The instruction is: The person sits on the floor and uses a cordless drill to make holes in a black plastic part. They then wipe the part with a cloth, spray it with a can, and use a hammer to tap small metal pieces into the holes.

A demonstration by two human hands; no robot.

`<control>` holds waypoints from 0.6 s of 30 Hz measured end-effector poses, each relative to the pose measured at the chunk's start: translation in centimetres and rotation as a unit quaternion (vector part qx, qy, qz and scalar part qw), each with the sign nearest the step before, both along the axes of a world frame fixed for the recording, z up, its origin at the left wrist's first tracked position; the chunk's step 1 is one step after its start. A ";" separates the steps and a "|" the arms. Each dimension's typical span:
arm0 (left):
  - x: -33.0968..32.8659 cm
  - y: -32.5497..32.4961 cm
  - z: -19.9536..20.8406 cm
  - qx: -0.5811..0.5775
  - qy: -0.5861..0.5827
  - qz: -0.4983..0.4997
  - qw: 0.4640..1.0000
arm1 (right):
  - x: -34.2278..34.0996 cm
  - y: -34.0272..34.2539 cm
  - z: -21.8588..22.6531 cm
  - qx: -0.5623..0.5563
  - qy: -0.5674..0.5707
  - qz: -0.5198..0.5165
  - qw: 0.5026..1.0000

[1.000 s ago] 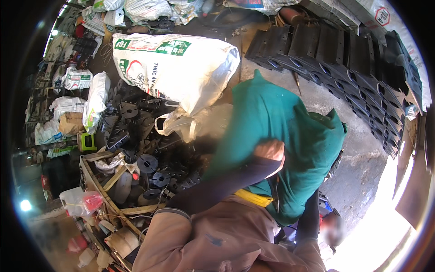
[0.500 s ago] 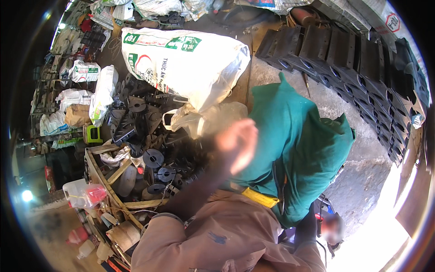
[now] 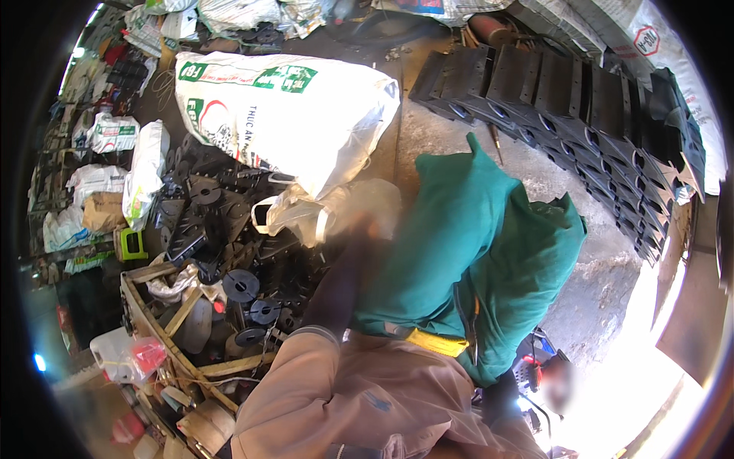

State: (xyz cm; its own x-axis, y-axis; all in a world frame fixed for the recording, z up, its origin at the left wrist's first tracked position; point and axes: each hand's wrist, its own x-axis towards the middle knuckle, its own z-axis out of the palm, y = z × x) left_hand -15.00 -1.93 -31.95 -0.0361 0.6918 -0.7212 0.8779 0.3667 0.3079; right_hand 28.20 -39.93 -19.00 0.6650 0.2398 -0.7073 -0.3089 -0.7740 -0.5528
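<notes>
My left hand (image 3: 371,227) reaches forward past my green-clad leg (image 3: 440,229). It shows only as a small blurred patch at the near side of a thin translucent plastic bag (image 3: 329,210); I cannot tell whether its fingers are inside the bag or touching it. A dark sleeve covers that forearm. My right forearm (image 3: 501,398), also dark-sleeved, lies low beside my other leg, and the hand at its end is hidden. Close to it are a dark boxy object with red parts (image 3: 535,371) and a black cable.
A large white printed sack (image 3: 290,115) lies beyond the plastic bag. Black metal parts (image 3: 206,199) are heaped at the left, behind a wooden-framed box (image 3: 164,329). Rows of stacked dark angled plates (image 3: 558,92) stand at the right. A thin tool (image 3: 495,143) lies near them.
My left hand has gone from above my leg, forward and down to the plastic bag. My view has shifted slightly, and the right arm stays low beside my leg.
</notes>
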 end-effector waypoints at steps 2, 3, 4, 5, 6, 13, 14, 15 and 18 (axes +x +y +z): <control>1.0 0.9 1.4 -0.033 0.057 -0.076 0.995 | 0.0 -0.6 0.6 -0.005 0.013 -0.001 1.000; 1.3 1.2 2.2 -0.038 0.076 -0.101 0.991 | 0.0 -0.9 0.9 -0.007 0.022 -0.001 1.000; 1.5 1.6 3.1 -0.042 0.091 -0.122 0.987 | -0.1 -1.3 1.1 -0.010 0.031 -0.003 0.999; 1.5 1.9 4.0 -0.044 0.105 -0.140 0.984 | -0.1 -1.6 1.4 -0.011 0.038 -0.002 0.999; 1.5 2.2 4.9 -0.031 0.112 -0.143 0.983 | -0.1 -1.9 1.7 -0.014 0.045 -0.002 0.999; 1.0 10.8 12.3 0.285 -0.075 0.006 0.956 | 5.1 0.3 6.7 0.080 0.071 0.051 0.993; 1.0 12.9 13.2 0.292 -0.100 0.011 0.951 | 6.7 2.1 7.9 0.133 0.039 0.051 0.989; 0.8 14.9 14.0 0.298 -0.126 0.027 0.946 | 8.6 4.3 9.4 0.191 0.003 0.044 0.981; -0.4 21.2 16.5 0.316 -0.211 0.105 0.919 | 12.9 12.9 15.1 0.247 -0.243 -0.107 0.932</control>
